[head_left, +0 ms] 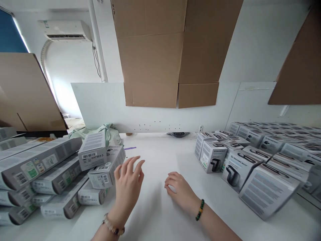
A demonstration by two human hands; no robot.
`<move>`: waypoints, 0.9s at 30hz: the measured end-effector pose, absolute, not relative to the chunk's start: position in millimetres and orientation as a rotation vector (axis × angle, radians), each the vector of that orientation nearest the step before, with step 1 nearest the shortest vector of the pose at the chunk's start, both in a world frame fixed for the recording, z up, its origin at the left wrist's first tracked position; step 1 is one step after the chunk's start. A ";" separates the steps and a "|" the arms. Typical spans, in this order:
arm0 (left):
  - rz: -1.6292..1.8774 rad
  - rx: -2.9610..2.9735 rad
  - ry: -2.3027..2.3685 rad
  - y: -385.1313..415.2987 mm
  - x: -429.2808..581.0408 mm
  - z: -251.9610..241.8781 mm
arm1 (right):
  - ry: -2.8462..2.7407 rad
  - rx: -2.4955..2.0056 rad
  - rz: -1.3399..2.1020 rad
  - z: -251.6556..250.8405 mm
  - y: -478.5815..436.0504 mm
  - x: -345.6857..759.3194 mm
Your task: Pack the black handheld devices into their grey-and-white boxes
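Note:
My left hand hovers over the white table with its fingers spread, empty, close to a small grey-and-white product box at the edge of a heap of flat boxes. A bead bracelet circles its wrist. My right hand rests on the table near the middle with its fingers curled under, and I see nothing in it. Its wrist carries a dark green bead bracelet. Upright product boxes printed with a black device stand to its right.
Several rows of the same upright boxes fill the right side of the table. Large cardboard sheets lean on the back wall, with another at left. A green-tied plastic bag lies behind the heap. An air conditioner hangs high at left.

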State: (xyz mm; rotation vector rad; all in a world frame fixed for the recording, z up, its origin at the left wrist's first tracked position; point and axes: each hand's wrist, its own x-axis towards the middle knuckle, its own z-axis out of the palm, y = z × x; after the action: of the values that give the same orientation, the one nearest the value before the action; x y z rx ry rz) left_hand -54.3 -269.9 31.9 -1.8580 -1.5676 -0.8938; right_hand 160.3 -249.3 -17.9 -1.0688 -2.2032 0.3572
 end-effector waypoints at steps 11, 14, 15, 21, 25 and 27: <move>-0.805 -1.719 -1.731 -271.5 -63.2 42.2 | -2.203 -1.078 0.426 -17.6 -250.9 159.2; -0.873 -1.666 -1.621 -270.1 -65.1 41.8 | -2.183 -1.088 0.471 -16.8 -249.7 159.3; -0.858 -1.669 -1.626 -268.5 -66.1 39.9 | -2.177 -1.091 0.485 -16.6 -249.6 159.3; -0.563 -1.972 -2.002 -259.7 -57.9 18.8 | -2.053 -1.118 0.676 -22.5 -250.2 158.7; -0.656 -2.190 -2.057 -265.1 -44.7 20.1 | -1.707 -1.090 1.042 -34.6 -245.7 154.5; -0.713 -2.211 -2.100 -268.0 -42.1 24.2 | -1.632 -1.051 1.130 -40.7 -241.6 151.0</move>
State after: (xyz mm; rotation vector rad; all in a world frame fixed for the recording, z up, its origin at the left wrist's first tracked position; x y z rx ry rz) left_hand -42.1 -268.0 24.2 -2.2114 -2.0999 -0.7127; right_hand 151.0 -241.6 -40.7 -1.0512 -1.6324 1.1299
